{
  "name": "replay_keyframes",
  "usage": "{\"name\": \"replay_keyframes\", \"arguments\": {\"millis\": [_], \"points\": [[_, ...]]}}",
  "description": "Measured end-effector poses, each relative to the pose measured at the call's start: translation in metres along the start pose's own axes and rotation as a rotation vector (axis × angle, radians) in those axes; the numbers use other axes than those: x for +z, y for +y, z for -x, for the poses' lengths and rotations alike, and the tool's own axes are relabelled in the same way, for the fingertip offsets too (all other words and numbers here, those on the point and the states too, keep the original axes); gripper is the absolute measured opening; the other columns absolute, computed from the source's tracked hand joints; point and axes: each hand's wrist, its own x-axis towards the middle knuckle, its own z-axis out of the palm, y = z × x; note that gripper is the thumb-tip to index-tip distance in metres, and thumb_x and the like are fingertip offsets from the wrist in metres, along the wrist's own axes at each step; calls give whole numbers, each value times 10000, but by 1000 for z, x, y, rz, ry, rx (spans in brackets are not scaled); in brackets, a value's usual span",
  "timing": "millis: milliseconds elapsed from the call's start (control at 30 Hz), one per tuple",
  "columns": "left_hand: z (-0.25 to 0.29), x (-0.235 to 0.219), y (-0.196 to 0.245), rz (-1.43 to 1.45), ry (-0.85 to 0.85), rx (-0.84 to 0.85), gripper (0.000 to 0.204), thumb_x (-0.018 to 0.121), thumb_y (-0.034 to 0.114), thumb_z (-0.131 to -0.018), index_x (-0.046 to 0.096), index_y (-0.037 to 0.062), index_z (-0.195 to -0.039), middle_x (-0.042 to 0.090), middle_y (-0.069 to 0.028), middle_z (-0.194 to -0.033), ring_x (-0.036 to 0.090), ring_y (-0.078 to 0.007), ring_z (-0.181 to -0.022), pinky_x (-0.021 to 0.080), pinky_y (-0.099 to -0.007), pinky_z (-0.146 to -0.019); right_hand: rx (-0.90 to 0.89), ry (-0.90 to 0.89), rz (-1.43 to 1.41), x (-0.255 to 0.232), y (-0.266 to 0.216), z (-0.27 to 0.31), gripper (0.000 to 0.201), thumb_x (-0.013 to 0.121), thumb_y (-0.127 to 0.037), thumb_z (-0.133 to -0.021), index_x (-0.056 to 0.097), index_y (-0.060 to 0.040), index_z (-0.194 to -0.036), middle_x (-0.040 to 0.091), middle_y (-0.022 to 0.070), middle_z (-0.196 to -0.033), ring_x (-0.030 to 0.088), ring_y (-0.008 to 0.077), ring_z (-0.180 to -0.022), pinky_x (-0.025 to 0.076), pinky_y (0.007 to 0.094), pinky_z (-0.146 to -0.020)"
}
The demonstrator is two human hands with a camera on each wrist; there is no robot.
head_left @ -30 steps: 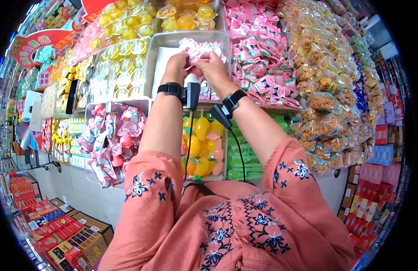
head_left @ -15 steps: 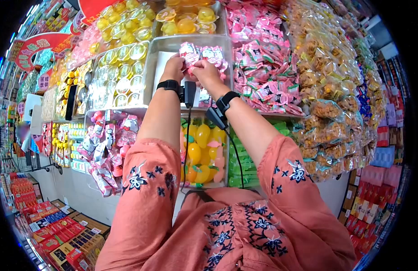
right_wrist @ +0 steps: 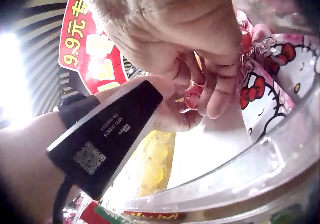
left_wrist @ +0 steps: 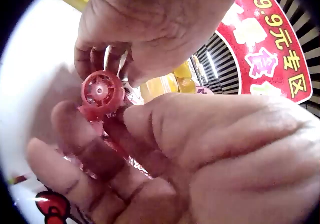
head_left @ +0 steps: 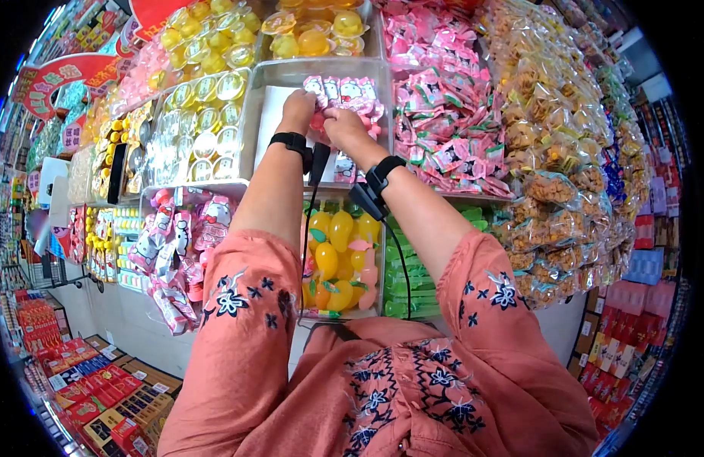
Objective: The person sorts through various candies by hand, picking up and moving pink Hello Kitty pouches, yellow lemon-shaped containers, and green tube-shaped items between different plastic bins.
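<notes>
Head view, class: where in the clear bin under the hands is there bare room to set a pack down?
The clear bin has a bare white patch along its left side, between its left wall and the left hand. Its right side is crowded with the pink cat-print packs, which both hands grip; the right hand is there.

A red-capped pouch (left_wrist: 102, 96) is sitting pinched between both hands' fingers (left_wrist: 75, 139), cap facing outward, above a clear bin (head_left: 264, 99).

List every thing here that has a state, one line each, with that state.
left hand: fingers curled round the red-capped pouch.
right hand: fingers pinch the same pouch.
red-capped pouch: cap on, held between both hands over the clear bin.
clear bin: open-topped, partly filled with pink cat-print pouches.
pink cat-print pouches: stacked at the bin's right side.
</notes>
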Motion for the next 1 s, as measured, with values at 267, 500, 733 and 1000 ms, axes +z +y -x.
{"name": "replay_keyframes", "arguments": {"millis": [267, 500, 733, 1000], "points": [[-8, 12, -13, 618, 20, -201, 473, 706, 266, -818, 633, -61, -1152, 702, -229, -990, 691, -329, -890, 542, -386, -776, 117, -70, -275, -15, -6, 13, 389, 420, -105, -945, 547, 14, -1293, 687, 180, -942, 688, 239, -661, 552, 328, -539], [2, -8, 21, 353, -23, -222, 639, 733, 377, -820, 588, -105, -1215, 698, -208, -1053, 677, -271, -932, 528, -367, -809, 69, -48, -267, -25, -13, 25, 376, 456, -76, -954, 519, 76, -1292, 671, 190, -1013, 708, 243, -812, 585, 312, -618], [-1, -14, 26, 207, -56, -199, 537, 663, 318, -817, 605, -87, -1165, 687, -259, -1029, 677, -332, -936, 519, -393, -818, 72, -50, -287, -32, -11, 26, 351, 455, -112, -972, 539, 56, -1268, 650, 179, -1044, 706, 263, -823, 588, 339, -627], [0, -14, 24, 287, -1, -126, 456, 622, 251, -844, 610, -45, -1190, 693, -220, -994, 669, -281, -890, 512, -376, -783, 95, -51, -312, -43, -13, 39, 362, 455, -102, -951, 541, 37, -1274, 658, 175, -1099, 714, 264, -810, 585, 338, -623]]}}
